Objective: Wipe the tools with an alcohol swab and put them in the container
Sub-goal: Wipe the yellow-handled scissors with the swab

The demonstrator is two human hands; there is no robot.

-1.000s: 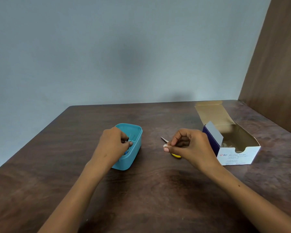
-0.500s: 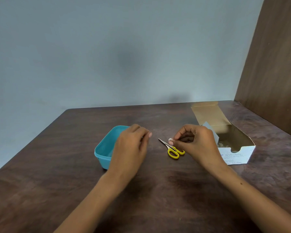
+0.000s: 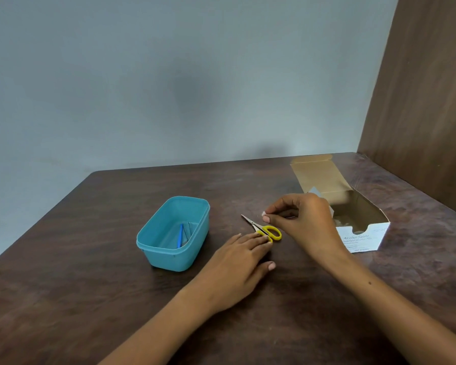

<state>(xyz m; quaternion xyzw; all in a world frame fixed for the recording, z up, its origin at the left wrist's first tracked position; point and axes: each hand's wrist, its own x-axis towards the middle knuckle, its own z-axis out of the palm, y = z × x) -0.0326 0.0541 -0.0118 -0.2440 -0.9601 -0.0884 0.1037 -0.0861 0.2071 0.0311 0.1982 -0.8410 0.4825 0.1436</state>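
Head view takes in a dark brown wooden surface set against a pale grey-blue wall, with a brown wooden panel standing at the far right. At the right of the surface sits an open cardboard box printed "Alcohol Swabs", its flap folded back toward the wall. Left of centre sits the teal container, open-topped, holding a blue tool along with a pale folded piece I cannot identify. Half a second ago the left hand hung in front of the container and hid its near right corner; now it has moved right and lies low over the surface, fingers loosely extended, fingertips touching the near yellow handle of the scissors but not closed on it. The container is therefore fully visible. The right hand keeps much the same place, just above the scissors handles, its thumb and forefinger pinching a small white swab. The scissors lie flat between container and box, closed blades pointing toward the far left, unmoved since the earlier frame.
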